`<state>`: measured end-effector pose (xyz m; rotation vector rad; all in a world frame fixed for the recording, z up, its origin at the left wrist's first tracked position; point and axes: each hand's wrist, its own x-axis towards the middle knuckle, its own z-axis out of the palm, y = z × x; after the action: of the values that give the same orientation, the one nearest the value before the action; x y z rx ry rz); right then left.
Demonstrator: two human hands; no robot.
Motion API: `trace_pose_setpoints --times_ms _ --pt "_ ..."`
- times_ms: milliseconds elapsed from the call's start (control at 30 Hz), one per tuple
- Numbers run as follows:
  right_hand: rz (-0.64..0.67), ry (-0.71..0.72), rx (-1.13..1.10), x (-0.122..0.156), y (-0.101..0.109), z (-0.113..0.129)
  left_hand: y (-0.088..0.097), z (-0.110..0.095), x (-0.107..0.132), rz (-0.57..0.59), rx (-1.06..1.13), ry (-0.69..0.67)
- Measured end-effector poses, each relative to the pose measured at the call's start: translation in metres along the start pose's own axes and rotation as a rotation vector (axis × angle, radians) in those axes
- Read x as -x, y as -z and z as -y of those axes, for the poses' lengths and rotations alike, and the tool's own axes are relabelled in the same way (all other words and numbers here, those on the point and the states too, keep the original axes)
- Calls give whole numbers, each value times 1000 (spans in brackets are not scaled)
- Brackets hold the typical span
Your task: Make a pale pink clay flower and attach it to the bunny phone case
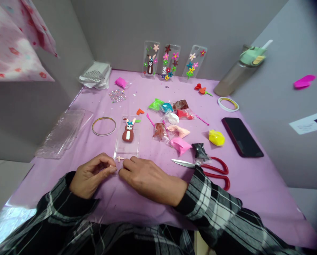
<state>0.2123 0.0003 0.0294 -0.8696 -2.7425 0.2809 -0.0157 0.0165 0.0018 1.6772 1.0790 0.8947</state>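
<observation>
My left hand (93, 174) is closed in a pinch, with a tiny pale bit of clay (111, 166) showing between thumb and fingers. Close beside it, my right hand (150, 180) rests knuckles up with its fingers curled; whatever they hold, if anything, is hidden. Just beyond the fingertips, a few pale peach clay petals (119, 159) lie at the near end of a clear phone case (119, 143). That case lies flat and carries a brown clay rabbit (128, 134) with a blue flower on its head. A green leaf-shaped piece (138, 121) sits near its ear.
Several bagged clay lumps, including a pink one (181, 145), lie mid-table. Red-handled scissors (214, 175) are by my right sleeve, a phone (243, 137) farther right. A tape roll (104, 134) lies left. Decorated cases (170, 63) lean at the back near a bottle (231, 76).
</observation>
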Motion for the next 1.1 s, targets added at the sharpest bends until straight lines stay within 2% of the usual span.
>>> trace_pose_setpoints --times_ms 267,733,1100 --pt "0 1 -4 0 0 0 1 -1 2 39 -21 -20" --pt "1 1 9 0 0 0 -2 4 4 -10 4 30" --pt "19 9 -17 0 1 0 1 -3 3 -8 -33 17"
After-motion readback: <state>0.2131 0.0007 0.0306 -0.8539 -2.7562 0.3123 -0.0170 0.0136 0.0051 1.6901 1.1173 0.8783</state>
